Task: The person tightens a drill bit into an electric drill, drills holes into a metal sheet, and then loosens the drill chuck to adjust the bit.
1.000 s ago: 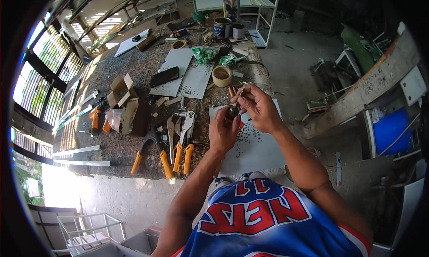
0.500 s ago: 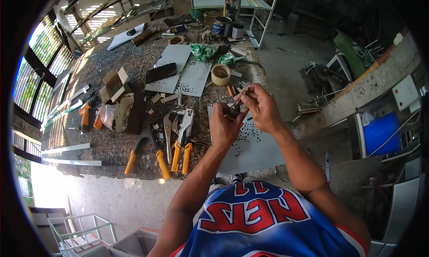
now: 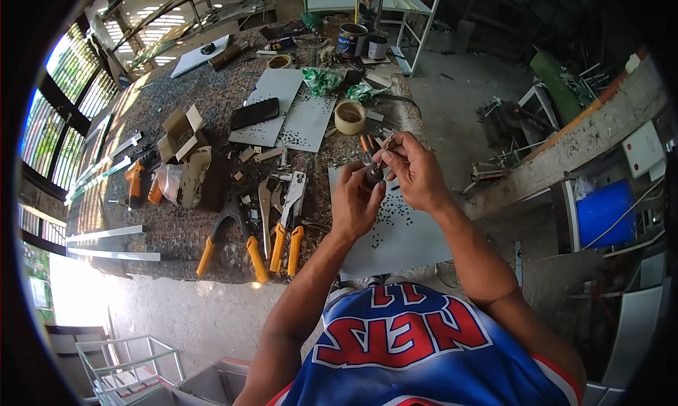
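My left hand [image 3: 355,202] is closed round a dark, ribbed, round piece [image 3: 374,174] that looks like a drill chuck, its thumb and fingers on the sides. Just above it, my right hand [image 3: 417,171] pinches something small and thin between thumb and forefinger; its kind is too small to make out. Two orange-and-dark grips [image 3: 367,143] show right beyond the fingers, on the bench. Under both hands lies a pale grey sheet [image 3: 395,250] strewn with small dark bits.
Pliers with orange handles [image 3: 257,259] and other hand tools lie left of my hands. Beyond are a tape roll [image 3: 349,117], a black phone [image 3: 255,114] on grey sheets, an opened cardboard box [image 3: 185,134] and paint cans [image 3: 351,41]. A cordless drill [image 3: 134,176] rests farther left.
My left fingers have shifted slightly round the dark ribbed piece, and more of it shows. My right hand stays nearly in place, still pinching.
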`<state>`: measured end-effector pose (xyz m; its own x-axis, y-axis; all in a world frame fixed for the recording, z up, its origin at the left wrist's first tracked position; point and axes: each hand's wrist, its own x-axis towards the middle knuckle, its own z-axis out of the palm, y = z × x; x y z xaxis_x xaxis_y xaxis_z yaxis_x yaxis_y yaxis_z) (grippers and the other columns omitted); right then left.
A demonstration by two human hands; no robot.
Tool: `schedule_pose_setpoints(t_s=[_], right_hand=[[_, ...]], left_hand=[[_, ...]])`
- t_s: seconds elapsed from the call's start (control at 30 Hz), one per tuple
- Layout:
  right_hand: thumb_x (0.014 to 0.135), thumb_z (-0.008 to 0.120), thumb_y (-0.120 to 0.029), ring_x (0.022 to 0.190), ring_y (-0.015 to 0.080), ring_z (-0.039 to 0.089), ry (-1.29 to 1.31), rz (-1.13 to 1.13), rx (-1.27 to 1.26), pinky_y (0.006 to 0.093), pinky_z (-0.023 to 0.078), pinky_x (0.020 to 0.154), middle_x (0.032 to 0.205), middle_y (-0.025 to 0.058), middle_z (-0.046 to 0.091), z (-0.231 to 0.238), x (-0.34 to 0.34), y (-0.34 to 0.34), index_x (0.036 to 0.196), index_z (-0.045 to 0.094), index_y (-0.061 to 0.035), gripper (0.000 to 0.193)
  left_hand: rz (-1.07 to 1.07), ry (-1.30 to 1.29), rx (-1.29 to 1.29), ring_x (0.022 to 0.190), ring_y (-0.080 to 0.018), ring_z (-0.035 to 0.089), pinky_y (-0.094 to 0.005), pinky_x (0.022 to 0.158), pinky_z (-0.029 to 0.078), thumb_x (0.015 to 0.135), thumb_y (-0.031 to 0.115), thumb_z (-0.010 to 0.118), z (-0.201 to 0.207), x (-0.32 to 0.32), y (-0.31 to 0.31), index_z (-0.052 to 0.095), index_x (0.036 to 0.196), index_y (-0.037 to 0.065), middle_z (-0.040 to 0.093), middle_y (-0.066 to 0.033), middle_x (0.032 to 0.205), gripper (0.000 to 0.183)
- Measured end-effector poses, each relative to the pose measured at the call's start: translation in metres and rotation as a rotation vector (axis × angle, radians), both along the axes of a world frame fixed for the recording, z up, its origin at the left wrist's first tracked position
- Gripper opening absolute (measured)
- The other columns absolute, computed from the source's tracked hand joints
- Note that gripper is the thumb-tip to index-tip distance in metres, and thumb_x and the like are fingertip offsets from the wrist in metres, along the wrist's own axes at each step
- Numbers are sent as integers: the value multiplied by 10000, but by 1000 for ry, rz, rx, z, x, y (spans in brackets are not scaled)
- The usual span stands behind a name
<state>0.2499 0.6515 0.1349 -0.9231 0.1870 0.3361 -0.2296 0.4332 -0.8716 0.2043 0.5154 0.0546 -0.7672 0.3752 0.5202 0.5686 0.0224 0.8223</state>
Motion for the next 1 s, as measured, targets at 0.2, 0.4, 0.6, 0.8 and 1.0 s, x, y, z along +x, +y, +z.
schedule_pose_setpoints(t_s=[0.2, 0.4, 0.6, 0.8, 1.0], right_hand=[[1000, 542, -175, 775, 177, 683, -8, -7, -19, 293, 546, 599, 915, 126, 707, -3, 2, 1, 1077, 512, 22, 214], [1000, 547, -190, 794, 183, 689, -3, -14, -9, 297, 546, 603, 905, 127, 705, -1, 5, 0, 1079, 516, 19, 225], [998, 551, -192, 801, 196, 692, 16, -4, -6, 308, 544, 617, 900, 132, 701, -2, 6, 1, 1076, 524, 19, 227], [1000, 546, -155, 778, 71, 603, 26, -13, 102, 236, 521, 627, 932, 62, 674, -13, 7, 7, 1093, 540, -1, 180], [985, 573, -152, 775, 70, 586, 67, -16, 133, 245, 506, 667, 896, 46, 656, -2, 10, 5, 1028, 598, -16, 145]], left_hand=[[34, -129, -4, 756, -312, 611, -378, 668, 491, 768, 173, 784, 10, 5, 4, 492, 1024, -22, 547, -166, 978, 435], [137, -78, -91, 709, -272, 620, -364, 643, 509, 764, 171, 786, 1, 1, 5, 508, 1087, -32, 555, -163, 982, 472], [-48, -95, -34, 722, -269, 636, -355, 637, 516, 764, 166, 789, 2, 0, 0, 517, 1092, -27, 563, -162, 960, 467], [-1, -200, -23, 721, -278, 626, -369, 641, 506, 718, 184, 847, 11, 6, 1, 505, 1012, 1, 566, -150, 917, 487], [114, -171, -20, 758, -288, 618, -376, 651, 496, 665, 174, 884, 0, 4, 8, 513, 996, 20, 565, -147, 909, 520]])
